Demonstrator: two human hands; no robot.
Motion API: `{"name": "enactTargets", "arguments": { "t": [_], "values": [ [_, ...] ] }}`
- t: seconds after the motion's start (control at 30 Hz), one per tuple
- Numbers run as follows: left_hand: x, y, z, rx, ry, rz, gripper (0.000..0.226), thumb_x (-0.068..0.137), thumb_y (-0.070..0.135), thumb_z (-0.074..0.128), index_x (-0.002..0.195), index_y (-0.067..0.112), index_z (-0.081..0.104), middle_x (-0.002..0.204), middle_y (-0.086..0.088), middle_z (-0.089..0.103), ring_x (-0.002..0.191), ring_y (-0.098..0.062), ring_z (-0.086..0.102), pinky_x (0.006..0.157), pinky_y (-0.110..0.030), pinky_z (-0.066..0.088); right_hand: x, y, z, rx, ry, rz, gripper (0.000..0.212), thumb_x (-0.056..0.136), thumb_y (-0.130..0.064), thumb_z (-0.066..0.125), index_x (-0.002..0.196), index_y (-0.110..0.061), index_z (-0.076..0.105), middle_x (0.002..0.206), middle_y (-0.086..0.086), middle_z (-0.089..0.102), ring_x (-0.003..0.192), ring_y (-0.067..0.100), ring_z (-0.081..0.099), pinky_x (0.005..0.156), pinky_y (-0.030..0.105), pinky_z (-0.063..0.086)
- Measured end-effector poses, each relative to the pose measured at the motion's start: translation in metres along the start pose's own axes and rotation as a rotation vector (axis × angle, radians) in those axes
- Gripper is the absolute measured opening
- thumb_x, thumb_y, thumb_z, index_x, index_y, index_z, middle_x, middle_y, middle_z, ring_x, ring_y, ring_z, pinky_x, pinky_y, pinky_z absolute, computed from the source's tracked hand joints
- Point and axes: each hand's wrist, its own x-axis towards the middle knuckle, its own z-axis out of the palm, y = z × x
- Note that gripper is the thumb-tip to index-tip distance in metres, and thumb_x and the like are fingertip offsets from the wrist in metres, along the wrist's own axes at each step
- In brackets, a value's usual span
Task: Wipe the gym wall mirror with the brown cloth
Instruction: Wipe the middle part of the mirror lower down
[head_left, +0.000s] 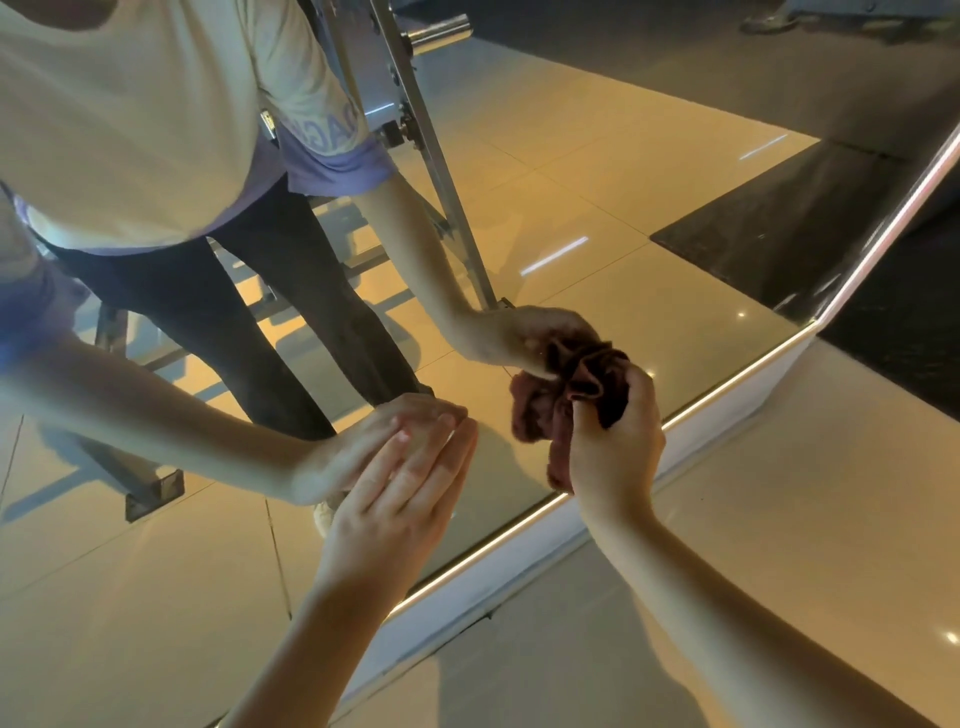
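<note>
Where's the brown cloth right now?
Head view, right of centre: the brown cloth is bunched in the right hand, at the wall mirror near its bottom edge.

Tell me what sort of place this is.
Probably a gym or fitness room: a large wall mirror reaching the tiled floor, a steel equipment frame with a chrome peg reflected in it, and dark matting beside the tiles.
</note>
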Motion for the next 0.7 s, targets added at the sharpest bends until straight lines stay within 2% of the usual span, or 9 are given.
{"name": "enactTargets", "arguments": {
  "t": [0.07,0.13,0.2,0.33,0.4,0.5,0.53,0.63,0.7],
  "values": [
    [0.007,0.002,0.002,-0.010,-0.005,0.004,0.041,0.106,-0.001,0.026,0.142,0.003,0.044,0.147,-0.011,0.041,0.136,-0.027,0.038,0.120,-0.040,0.015,0.014,-0.006,-0.007,0.035,0.050,0.003,0.037,0.097,-0.009,0.059,0.133,-0.012,0.053,0.127,0.002,0.060,0.120,0.015,0.056,0.099,0.025,0.049],
    [0.010,0.006,0.003,-0.011,-0.015,-0.007,0.041,0.106,-0.002,0.027,0.143,0.003,0.044,0.148,-0.011,0.040,0.136,-0.027,0.038,0.120,-0.041,0.014,0.033,-0.010,-0.012,0.084,0.145,0.000,0.037,0.098,-0.014,0.057,0.135,-0.013,0.052,0.127,0.001,0.060,0.120,0.016,0.057,0.101,0.034,0.050],
    [0.013,0.011,0.005,-0.008,-0.011,-0.016,0.041,0.105,-0.001,0.030,0.142,0.003,0.046,0.147,-0.012,0.041,0.135,-0.027,0.039,0.120,-0.041,0.015,0.038,-0.008,-0.013,0.110,0.168,0.000,0.035,0.099,-0.014,0.055,0.134,-0.014,0.052,0.127,0.001,0.060,0.118,0.016,0.057,0.099,0.034,0.052],
    [0.027,0.022,0.010,-0.011,0.021,-0.029,0.039,0.106,0.000,0.029,0.141,0.003,0.046,0.146,-0.011,0.042,0.138,-0.028,0.035,0.118,-0.040,0.017,0.026,0.000,-0.017,0.050,0.005,-0.040,0.030,0.096,-0.010,0.060,0.125,-0.014,0.055,0.125,0.002,0.061,0.117,0.013,0.056,0.098,0.028,0.050],
    [0.033,0.026,0.012,-0.004,0.014,-0.031,0.040,0.106,-0.001,0.028,0.143,0.003,0.044,0.146,-0.011,0.040,0.142,-0.028,0.025,0.119,-0.040,0.017,0.040,-0.004,-0.025,0.048,0.023,-0.075,0.031,0.095,-0.012,0.062,0.126,-0.013,0.056,0.124,0.001,0.062,0.118,0.014,0.057,0.100,0.033,0.050],
    [0.033,0.029,0.014,0.017,-0.007,-0.032,0.041,0.106,-0.001,0.029,0.144,0.003,0.042,0.148,-0.011,0.039,0.143,-0.028,0.022,0.120,-0.041,0.015,0.066,-0.004,-0.032,0.046,0.110,-0.062,0.037,0.098,-0.015,0.058,0.135,-0.014,0.051,0.131,0.004,0.058,0.123,0.018,0.054,0.102,0.038,0.051],
    [0.032,0.029,0.015,0.026,-0.015,-0.030,0.041,0.106,0.000,0.029,0.144,0.003,0.042,0.149,-0.011,0.039,0.143,-0.028,0.022,0.121,-0.041,0.013,0.067,-0.002,-0.032,0.056,0.107,-0.037,0.040,0.098,-0.013,0.056,0.138,-0.015,0.048,0.133,0.004,0.056,0.124,0.018,0.053,0.100,0.034,0.051],
    [0.035,0.031,0.015,0.027,-0.031,-0.015,0.041,0.106,0.000,0.028,0.143,0.003,0.042,0.148,-0.012,0.039,0.142,-0.029,0.025,0.121,-0.041,0.013,0.049,0.008,-0.027,0.041,-0.022,0.017,0.045,0.096,-0.006,0.057,0.139,-0.016,0.047,0.134,0.003,0.054,0.124,0.015,0.052,0.082,0.004,0.046],
    [0.038,0.033,0.015,0.004,-0.034,-0.029,0.040,0.106,-0.001,0.027,0.142,0.002,0.043,0.146,-0.011,0.042,0.137,-0.028,0.036,0.119,-0.040,0.018,0.044,0.007,-0.029,0.036,-0.076,-0.015,0.039,0.094,-0.005,0.062,0.131,-0.014,0.052,0.128,0.002,0.058,0.119,0.012,0.054,0.084,0.002,0.045]
  ]
}}
